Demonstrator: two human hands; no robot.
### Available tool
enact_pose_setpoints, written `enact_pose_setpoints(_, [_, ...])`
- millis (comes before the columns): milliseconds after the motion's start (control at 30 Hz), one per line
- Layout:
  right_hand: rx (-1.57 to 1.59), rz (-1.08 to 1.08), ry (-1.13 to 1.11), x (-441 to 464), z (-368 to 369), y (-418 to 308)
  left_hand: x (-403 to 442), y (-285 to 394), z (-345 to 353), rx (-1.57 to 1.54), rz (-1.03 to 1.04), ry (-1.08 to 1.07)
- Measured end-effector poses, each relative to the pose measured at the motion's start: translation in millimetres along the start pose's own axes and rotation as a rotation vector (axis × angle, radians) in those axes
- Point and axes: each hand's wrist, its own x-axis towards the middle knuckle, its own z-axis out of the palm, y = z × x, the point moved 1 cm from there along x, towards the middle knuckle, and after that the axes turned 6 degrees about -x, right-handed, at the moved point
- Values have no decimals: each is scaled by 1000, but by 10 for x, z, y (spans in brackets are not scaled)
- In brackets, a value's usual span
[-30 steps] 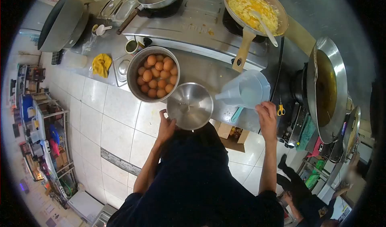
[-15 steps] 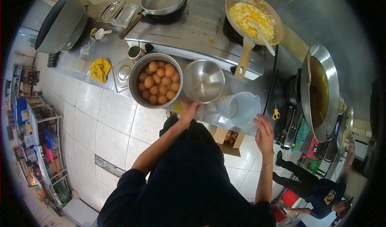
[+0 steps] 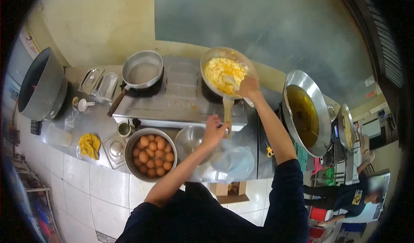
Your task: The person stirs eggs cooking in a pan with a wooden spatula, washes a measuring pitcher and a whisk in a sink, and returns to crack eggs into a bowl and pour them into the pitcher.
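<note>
A pan of scrambled egg sits on the right burner of the stove, its pale handle toward me. My right hand is closed on the white spatula, whose head lies in the egg. Beside the pan handle's end is my left hand, fingers partly spread; whether it touches the handle is unclear. Below my left forearm stands a steel bowl, partly covered by the arm. A translucent pitcher is right of that bowl, and a pot of brown eggs is to its left.
A second frying pan rests on the left burner. To the right is a large wok of oil, with yellow scissors near it. A yellow cloth lies at the left. Another person stands at the far right.
My view has tilted up toward the stove. Both hands have moved forward, the right from the pitcher to the spatula, the left from the steel bowl to the pan handle. The bowl was set beside the egg pot.
</note>
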Motion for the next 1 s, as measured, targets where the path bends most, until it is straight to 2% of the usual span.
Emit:
enact_pose_setpoints(33, [-33, -30, -101, 149, 53, 6, 139, -50, 95, -168, -286, -72])
enact_pose_setpoints(67, [-39, -37, -88, 225, 24, 40, 250, -97, 160, -173, -275, -62])
enact_pose_setpoints(133, [-63, -21, -107, 252, 52, 137, 319, -223, 228, -399, -530, -313])
enact_pose_setpoints(200, [106, -5, -93, 207, -73, 432, 272, -103, 217, -481, -581, -287])
enact_pose_setpoints(267, [113, -246, 45, -35, -311, 798, 291, -156, 231, -622, -669, -256])
enact_pose_setpoints(333, [2, -408, 70, -393, -855, 915, 315, -157, 141, -721, -706, -300])
enact_pose_setpoints(400, [-105, -453, -183, -572, -1064, 873, 323, -117, 100, -795, -759, -342])
enact_pose_setpoints(533, [-64, -529, -116, -624, -460, 567, 366, -4, 60, -671, -835, -341])
enact_pose_setpoints(600, [130, -404, -80, -561, -375, 235, 360, 17, 57, -643, -837, -335])
enact_pose_setpoints(633, [136, -406, -84, -492, -284, 103, 358, 24, 51, -640, -844, -330])
enact_pose_setpoints(700, [174, -391, 105, -291, -120, -94, 361, 51, 47, -624, -825, -333])
enact_pose_setpoints(833, [197, -319, 42, 236, 11, -134, 345, 81, 41, -577, -828, -301])
enact_pose_setpoints(900, [205, -176, -43, 471, 33, -66, 316, 17, 55, -645, -780, -294])
enact_pose_setpoints(1000, [226, -118, -27, 629, 51, 126, 308, -44, 35, -623, -736, -274])
